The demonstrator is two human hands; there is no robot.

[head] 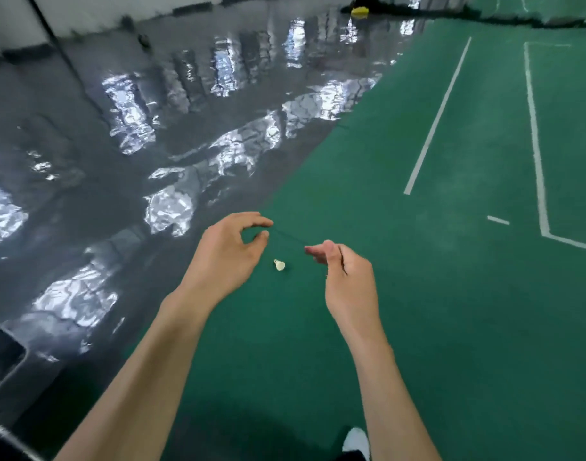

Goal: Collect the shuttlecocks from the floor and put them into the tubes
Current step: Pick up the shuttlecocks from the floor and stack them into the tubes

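Note:
One white shuttlecock (279, 264) lies on the green court floor between my two hands, below them. My left hand (223, 257) hovers to its left, fingers curved and apart, thumb and forefinger near each other with nothing clearly in them. My right hand (343, 277) is to the shuttlecock's right, its fingers loosely curled, and it holds no shuttlecock. A thin dark line runs from one hand to the other; I cannot tell whether it is a thread or a floor mark. No tube is in view.
The green court (451, 294) with white lines (434, 124) spreads to the right. A glossy grey floor (135, 144) lies to the left. A yellow object (360, 11) sits far back. My white shoe (356, 440) is at the bottom edge.

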